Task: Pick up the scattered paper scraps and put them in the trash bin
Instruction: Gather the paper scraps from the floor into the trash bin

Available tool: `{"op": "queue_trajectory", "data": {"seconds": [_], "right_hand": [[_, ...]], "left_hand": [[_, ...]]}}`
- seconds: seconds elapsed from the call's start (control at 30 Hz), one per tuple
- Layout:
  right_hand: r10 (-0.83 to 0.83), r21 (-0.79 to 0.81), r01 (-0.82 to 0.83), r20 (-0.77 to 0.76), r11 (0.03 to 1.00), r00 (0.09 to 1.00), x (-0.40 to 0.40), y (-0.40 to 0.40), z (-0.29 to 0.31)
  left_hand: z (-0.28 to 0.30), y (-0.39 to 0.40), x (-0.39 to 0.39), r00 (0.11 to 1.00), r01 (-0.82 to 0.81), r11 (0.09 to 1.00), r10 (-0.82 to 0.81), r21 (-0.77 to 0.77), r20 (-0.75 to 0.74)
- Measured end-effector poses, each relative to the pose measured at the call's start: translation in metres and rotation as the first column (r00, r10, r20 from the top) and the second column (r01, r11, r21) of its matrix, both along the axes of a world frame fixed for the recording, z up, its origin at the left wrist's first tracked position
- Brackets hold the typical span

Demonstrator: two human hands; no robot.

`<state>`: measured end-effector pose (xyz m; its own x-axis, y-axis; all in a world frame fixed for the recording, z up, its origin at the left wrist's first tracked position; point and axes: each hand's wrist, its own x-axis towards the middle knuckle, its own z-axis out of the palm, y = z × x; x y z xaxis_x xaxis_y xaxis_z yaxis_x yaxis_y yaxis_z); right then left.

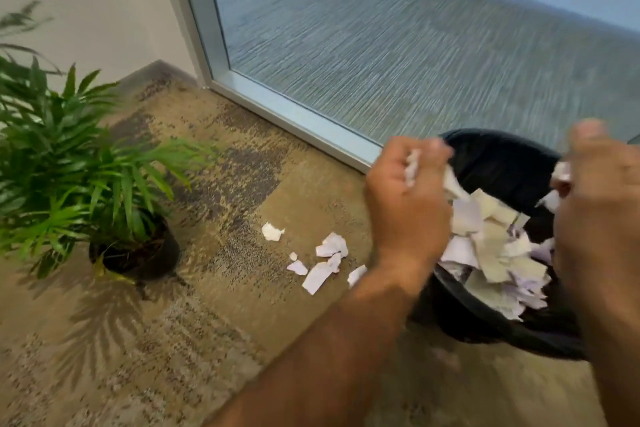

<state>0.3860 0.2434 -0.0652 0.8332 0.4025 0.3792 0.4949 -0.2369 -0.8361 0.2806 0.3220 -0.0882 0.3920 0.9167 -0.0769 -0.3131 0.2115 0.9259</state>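
Observation:
A black-lined trash bin (498, 163) stands at the right, holding a heap of white paper scraps (495, 253). My left hand (407, 204) hovers over the bin's left rim, fingers closed on white scraps that poke out between them. My right hand (602, 204) is above the bin's right side, blurred, also closed on a few white scraps. Several torn scraps (329, 258) lie on the carpet just left of the bin, one small piece (272, 231) a little apart from them.
A potted green plant (135, 250) stands on the carpet at the left. A glass panel with a metal frame (294, 114) runs diagonally behind the bin. A pale wall closes the far left corner.

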Motion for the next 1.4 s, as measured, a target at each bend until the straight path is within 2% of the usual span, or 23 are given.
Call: {"op": "queue_trajectory", "data": {"seconds": [0.03,0.1,0.17,0.23,0.3,0.37,0.43,0.47,0.53,0.6,0.67,0.73,0.77,0.83,0.9,0.93,1.0,1.07,1.13,1.27,1.4], "right_hand": [[-0.036,-0.092,0.043,0.079,0.995,0.996,0.018,-0.001,-0.002],[-0.081,-0.177,0.116,0.193,0.977,0.978,0.043,-0.002,-0.008],[-0.029,-0.324,0.118,0.269,0.938,0.963,0.055,-0.003,-0.014],[0.078,-0.553,0.046,0.198,0.832,0.977,0.062,-0.008,-0.023],[0.145,-0.717,-0.076,0.035,0.693,0.989,0.067,-0.015,-0.03],[0.184,-0.787,-0.152,-0.05,0.598,0.982,0.067,-0.019,-0.031],[0.199,-0.814,-0.153,-0.047,0.56,0.979,0.064,-0.019,-0.028],[0.193,-0.806,-0.122,-0.01,0.579,0.981,0.06,-0.018,-0.025],[0.183,-0.69,-0.043,0.131,0.723,0.974,0.047,-0.013,-0.014],[0.176,-0.449,-0.034,0.279,0.893,0.944,0.022,-0.008,-0.003],[0.162,-0.191,-0.087,0.418,0.978,0.894,-0.017,-0.003,0.004],[0.232,-0.046,-0.242,0.502,0.969,0.833,-0.061,0.002,-0.016],[0.309,-0.054,-0.328,0.502,0.943,0.808,-0.081,0.006,-0.035],[0.471,-0.19,-0.432,0.414,0.881,0.779,-0.108,0.015,-0.092],[0.544,-0.38,-0.436,0.249,0.816,0.801,-0.114,0.021,-0.163],[0.544,-0.486,-0.399,0.201,0.777,0.814,-0.11,0.021,-0.198],[0.549,-0.698,-0.307,0.147,0.647,0.823,-0.096,0.017,-0.255],[0.577,-0.819,-0.276,0.081,0.504,0.812,-0.083,0.012,-0.295],[0.609,-0.856,-0.258,0.082,0.449,0.789,-0.079,0.008,-0.322],[0.554,-0.838,-0.232,0.097,0.494,0.827,-0.082,0.007,-0.353],[0.44,-0.767,-0.154,0.18,0.623,0.88,-0.085,0.013,-0.362]], "left_hand": [[0.008,-0.003,0.018,0.999,0.022,0.999,-0.021,0.03,-0.029],[0.012,-0.01,0.049,0.988,0.027,0.996,-0.014,0.083,-0.154],[0.004,-0.015,0.072,0.956,0.044,0.991,-0.005,0.127,-0.294],[-0.008,-0.019,0.084,0.908,0.153,0.981,-0.09,0.123,-0.408],[-0.02,-0.023,0.087,0.803,0.345,0.931,-0.226,0.122,-0.551],[-0.025,-0.027,0.082,0.687,0.513,0.834,-0.257,0.202,-0.68],[-0.019,-0.026,0.07,0.703,0.564,0.735,-0.188,0.377,-0.686],[-0.014,-0.022,0.062,0.749,0.541,0.702,-0.151,0.464,-0.645],[-0.01,-0.006,0.045,0.854,0.419,0.667,-0.058,0.616,-0.517],[-0.016,0.019,0.023,0.919,0.249,0.668,0.066,0.702,-0.389],[-0.035,0.049,-0.003,0.908,0.112,0.73,0.201,0.675,-0.367],[-0.064,0.075,-0.031,0.82,0.056,0.801,0.304,0.596,-0.485],[-0.083,0.085,-0.044,0.748,0.087,0.821,0.321,0.565,-0.581],[-0.124,0.093,-0.069,0.558,0.28,0.827,0.273,0.488,-0.783],[-0.165,0.086,-0.086,0.336,0.478,0.815,0.176,0.328,-0.925],[-0.183,0.081,-0.091,0.243,0.521,0.819,0.129,0.242,-0.961],[-0.215,0.068,-0.095,0.123,0.522,0.846,0.048,0.105,-0.991],[-0.241,0.055,-0.093,0.051,0.523,0.852,-0.011,0.017,-0.999],[-0.262,0.045,-0.091,0.015,0.53,0.848,-0.019,-0.008,-1.0],[-0.284,0.034,-0.088,-0.04,0.545,0.834,0.126,0.084,-0.991],[-0.292,0.041,-0.09,0.008,0.519,0.835,0.211,0.185,-0.977]]}}
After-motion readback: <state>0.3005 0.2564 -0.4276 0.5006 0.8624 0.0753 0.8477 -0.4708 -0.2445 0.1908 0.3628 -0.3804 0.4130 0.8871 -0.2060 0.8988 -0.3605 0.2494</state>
